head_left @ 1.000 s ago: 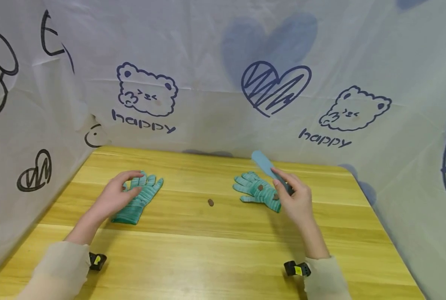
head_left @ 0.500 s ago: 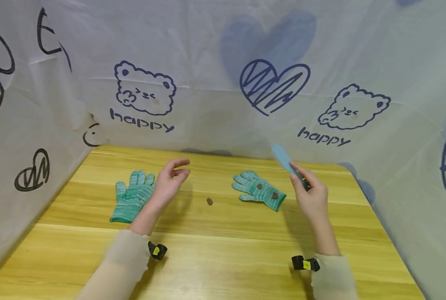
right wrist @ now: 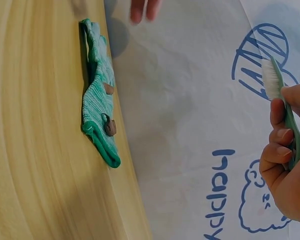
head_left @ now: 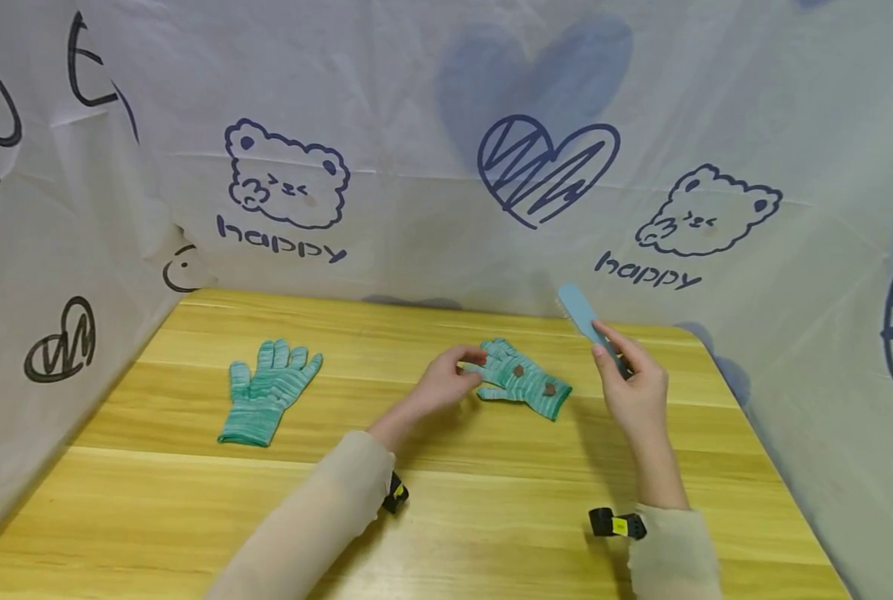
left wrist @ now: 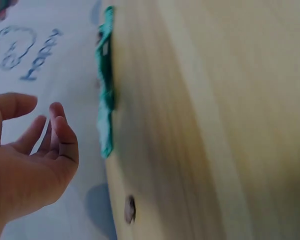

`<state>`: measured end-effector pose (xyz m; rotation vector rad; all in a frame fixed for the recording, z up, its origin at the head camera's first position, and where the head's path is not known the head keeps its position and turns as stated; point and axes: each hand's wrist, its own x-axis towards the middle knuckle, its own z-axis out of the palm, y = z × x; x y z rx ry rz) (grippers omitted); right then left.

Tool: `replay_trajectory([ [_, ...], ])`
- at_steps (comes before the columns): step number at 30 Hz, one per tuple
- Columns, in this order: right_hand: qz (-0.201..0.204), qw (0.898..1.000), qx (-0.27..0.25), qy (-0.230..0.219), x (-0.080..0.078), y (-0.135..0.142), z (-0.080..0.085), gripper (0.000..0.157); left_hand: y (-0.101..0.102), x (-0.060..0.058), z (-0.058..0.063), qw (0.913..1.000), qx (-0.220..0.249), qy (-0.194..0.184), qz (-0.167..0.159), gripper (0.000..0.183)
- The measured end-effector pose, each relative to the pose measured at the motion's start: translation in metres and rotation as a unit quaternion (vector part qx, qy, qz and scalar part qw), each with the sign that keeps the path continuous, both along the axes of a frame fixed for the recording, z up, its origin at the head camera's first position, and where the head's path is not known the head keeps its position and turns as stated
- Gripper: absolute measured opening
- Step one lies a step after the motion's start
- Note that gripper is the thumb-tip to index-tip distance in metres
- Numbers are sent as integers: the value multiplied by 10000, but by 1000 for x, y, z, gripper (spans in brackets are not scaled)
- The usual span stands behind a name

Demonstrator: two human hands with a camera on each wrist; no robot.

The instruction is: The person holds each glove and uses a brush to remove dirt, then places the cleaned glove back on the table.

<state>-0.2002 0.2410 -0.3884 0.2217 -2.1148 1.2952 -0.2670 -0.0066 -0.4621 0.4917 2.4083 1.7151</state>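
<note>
My right hand (head_left: 636, 396) grips a brush (head_left: 578, 310) by its handle, in the air right of the right glove. Its back looks light blue in the head view, and white bristles show in the right wrist view. A green knitted glove (head_left: 532, 385) lies on the table with two brown lumps (right wrist: 110, 126) on it. My left hand (head_left: 446, 382) hovers near that glove's fingers, its own fingers loosely bent, holding nothing. Another brown lump (left wrist: 130, 210) sits on the table, hidden by the left hand and arm in the head view. A matching glove (head_left: 262, 398) lies flat at the left.
The wooden table (head_left: 446, 525) ends at a pale cloth backdrop (head_left: 416, 250) printed with bears and hearts. Cloth also hangs along the left and right sides. Each wrist carries a black strap mount (head_left: 617, 524).
My left hand has moved right from above the left glove to beside the right glove, uncovering the left one. My right hand has lifted the brush rightward, away from the right glove.
</note>
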Motion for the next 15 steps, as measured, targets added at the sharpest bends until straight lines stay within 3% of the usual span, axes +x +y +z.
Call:
replay_trajectory([
  [5,37,10000,44,-8,-1,-2,1,29,18,-1,-4,9940,-907,-22,-613,33],
  [8,31,10000,17,-47,-1,-2,0,29,26,-3,-5,9879,-1312,57,-822,32],
  [15,96,9999,31,-94,0,-2,-1,29,37,-6,-10,9779,-1966,186,-684,34],
])
